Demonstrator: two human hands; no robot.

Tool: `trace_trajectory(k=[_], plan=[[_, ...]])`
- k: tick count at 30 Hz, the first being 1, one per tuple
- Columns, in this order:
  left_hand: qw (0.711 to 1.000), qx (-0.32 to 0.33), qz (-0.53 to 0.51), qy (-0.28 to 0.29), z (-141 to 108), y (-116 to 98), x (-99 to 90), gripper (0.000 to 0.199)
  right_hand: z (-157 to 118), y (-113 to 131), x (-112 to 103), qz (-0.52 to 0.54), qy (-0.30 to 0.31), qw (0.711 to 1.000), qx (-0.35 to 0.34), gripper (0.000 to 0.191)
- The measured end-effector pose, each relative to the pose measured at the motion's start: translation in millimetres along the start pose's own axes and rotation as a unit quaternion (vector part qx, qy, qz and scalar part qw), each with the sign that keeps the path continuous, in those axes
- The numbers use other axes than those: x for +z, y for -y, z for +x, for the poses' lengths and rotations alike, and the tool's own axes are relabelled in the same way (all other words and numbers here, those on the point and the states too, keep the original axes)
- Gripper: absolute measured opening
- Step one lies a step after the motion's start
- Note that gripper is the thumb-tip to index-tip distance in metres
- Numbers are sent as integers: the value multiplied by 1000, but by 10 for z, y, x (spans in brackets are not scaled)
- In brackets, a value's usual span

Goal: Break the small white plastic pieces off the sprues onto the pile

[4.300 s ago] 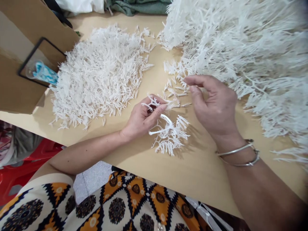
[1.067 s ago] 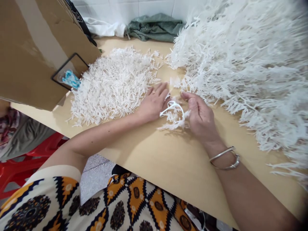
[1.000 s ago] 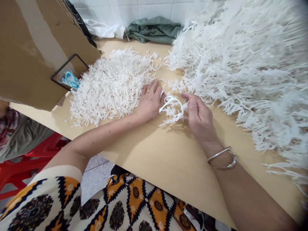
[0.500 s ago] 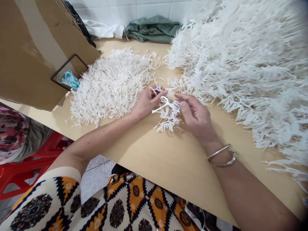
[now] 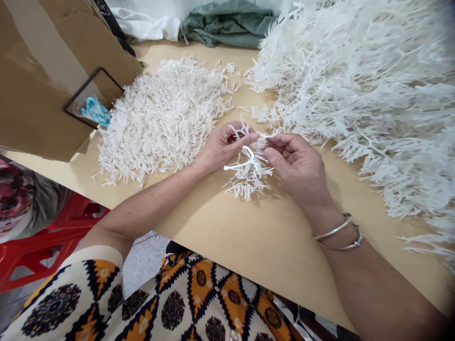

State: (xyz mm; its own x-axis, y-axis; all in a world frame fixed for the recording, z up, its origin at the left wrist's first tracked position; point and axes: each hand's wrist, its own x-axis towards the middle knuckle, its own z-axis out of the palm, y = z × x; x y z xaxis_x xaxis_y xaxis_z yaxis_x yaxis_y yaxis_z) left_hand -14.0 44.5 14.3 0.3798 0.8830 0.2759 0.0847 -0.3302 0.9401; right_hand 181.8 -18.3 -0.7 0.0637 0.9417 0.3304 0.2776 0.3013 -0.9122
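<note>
My left hand (image 5: 222,148) is closed round a white branched plastic sprig (image 5: 246,182), whose twigs stick out above the fingers and hang below them. A thick curved white stem end (image 5: 245,150) juts out under my left thumb. Close by on the right, my right hand (image 5: 296,163) pinches the thin white tip of the sprig between thumb and forefinger. A dense pile of small white sprigs (image 5: 167,113) lies left of the hands. The larger heap of white branches (image 5: 355,94) fills the right side.
A cardboard box (image 5: 53,76) with a black wire frame (image 5: 83,87) and a blue-and-white packet (image 5: 95,111) stands at the left. Green cloth (image 5: 229,23) and white cloth (image 5: 145,26) lie along the wall. Red stools (image 5: 46,246) and a seated person's clothing (image 5: 21,203) show lower left.
My right hand has closed on the sprig's tip beside my left fingers. Both hands sit slightly further right. The view has tilted down a little, so the piles appear higher.
</note>
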Motion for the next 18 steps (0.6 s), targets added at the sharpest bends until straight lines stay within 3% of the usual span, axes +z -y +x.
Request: trace_trajectory(k=[6, 12, 18], plan=[[996, -38, -52, 57, -28, -68, 36, 51, -29, 8, 38, -12, 7, 1000, 16, 26], [994, -42, -72, 69, -19, -92, 15, 52, -15, 54, 0, -48, -14, 999, -3, 8], [994, -63, -70, 55, -28, -82, 5, 52, -29, 110, -1, -73, -42, 996, -38, 19]])
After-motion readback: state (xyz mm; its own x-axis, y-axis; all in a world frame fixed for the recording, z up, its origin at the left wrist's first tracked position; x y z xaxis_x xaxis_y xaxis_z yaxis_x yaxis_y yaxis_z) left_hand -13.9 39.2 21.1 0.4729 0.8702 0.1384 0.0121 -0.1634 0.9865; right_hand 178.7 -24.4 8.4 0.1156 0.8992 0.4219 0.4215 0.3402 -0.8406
